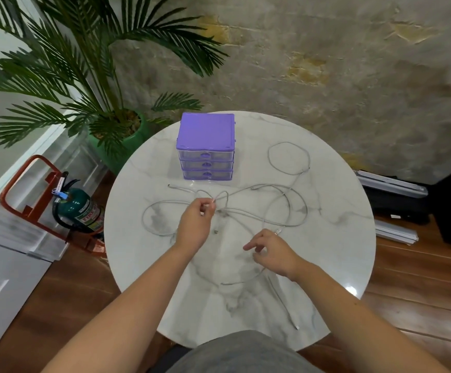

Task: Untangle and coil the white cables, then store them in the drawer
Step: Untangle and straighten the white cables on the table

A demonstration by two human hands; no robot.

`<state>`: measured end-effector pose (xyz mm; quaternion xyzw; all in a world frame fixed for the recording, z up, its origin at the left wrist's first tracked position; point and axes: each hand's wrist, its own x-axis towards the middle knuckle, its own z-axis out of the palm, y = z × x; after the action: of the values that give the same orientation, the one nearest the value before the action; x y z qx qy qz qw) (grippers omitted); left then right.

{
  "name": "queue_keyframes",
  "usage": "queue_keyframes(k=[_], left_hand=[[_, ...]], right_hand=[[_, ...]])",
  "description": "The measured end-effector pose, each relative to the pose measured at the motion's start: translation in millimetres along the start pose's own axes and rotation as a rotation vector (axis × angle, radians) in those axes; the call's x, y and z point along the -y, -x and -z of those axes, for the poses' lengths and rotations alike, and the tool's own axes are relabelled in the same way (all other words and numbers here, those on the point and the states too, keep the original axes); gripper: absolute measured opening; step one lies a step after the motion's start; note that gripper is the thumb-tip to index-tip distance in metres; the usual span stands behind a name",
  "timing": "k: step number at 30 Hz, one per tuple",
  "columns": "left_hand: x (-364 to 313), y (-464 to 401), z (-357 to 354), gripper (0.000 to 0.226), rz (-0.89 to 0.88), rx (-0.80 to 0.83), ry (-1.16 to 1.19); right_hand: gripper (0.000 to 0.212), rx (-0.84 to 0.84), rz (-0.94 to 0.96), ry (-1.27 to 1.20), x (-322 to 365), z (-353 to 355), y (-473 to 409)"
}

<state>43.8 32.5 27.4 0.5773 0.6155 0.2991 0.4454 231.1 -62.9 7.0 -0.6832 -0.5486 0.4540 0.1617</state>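
Observation:
Tangled white cables (286,208) sprawl in loose loops over the middle of a round white marble table (340,238). One separate loop lies at the back right (288,157). My left hand (196,224) pinches a cable strand near the knot in the middle. My right hand (271,253) grips another strand closer to me, a plug showing by its fingers. A small purple unit of three clear drawers (206,146) stands at the back of the table, all drawers shut.
A potted palm (106,109) stands behind the table on the left. A green fire extinguisher (80,208) in a red stand sits on the wooden floor left of the table. Black and metal items (396,195) lie on the floor at right.

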Motion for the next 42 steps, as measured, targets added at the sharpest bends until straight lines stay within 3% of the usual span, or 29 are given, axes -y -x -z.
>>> queue_keyframes(k=[4, 10, 12, 15, 17, 24, 29, 35, 38, 42], left_hand=[[8.4, 11.3, 0.1, 0.030, 0.020, 0.174, 0.007], [19.9, 30.9, -1.5, 0.027, -0.028, 0.259, 0.009], [22.4, 34.6, -0.4, 0.018, -0.024, 0.310, -0.005], [28.6, 36.9, 2.9, 0.011, 0.031, 0.371, 0.009], [31.6, 36.6, 5.3, 0.010, 0.097, 0.334, 0.067], [22.8, 22.5, 21.4, 0.016, 0.380, 0.188, 0.410], [15.8, 10.4, 22.9, 0.026, 0.381, 0.127, 0.530], [5.9, 6.3, 14.9, 0.041, 0.268, 0.111, 0.410], [-3.8, 9.9, 14.2, 0.022, 0.347, 0.110, 0.594], [-10.0, 6.6, 19.2, 0.022, 0.428, 0.147, 0.821]], right_hand=[[0.044, -0.088, -0.088, -0.262, 0.4, 4.5, -3.3], [0.071, -0.087, 0.011, -0.131, 11.8, 6.3, -5.9], [0.060, -0.065, 0.040, -0.062, 13.8, 2.3, -6.8], [0.022, -0.059, 0.062, -0.062, 17.1, -3.9, -10.4], [0.014, -0.079, 0.071, -0.133, 20.8, -5.1, -12.0], [0.017, -0.088, 0.059, -0.365, 24.6, 11.8, -6.4], [0.018, -0.077, 0.020, -0.523, 24.4, 21.6, 1.0], [0.021, -0.157, -0.023, -0.673, 26.0, 20.7, 4.2], [0.023, -0.189, -0.047, -0.730, 27.0, 19.6, 3.5], [0.022, -0.197, -0.026, -0.725, 31.4, 15.0, 0.9]])
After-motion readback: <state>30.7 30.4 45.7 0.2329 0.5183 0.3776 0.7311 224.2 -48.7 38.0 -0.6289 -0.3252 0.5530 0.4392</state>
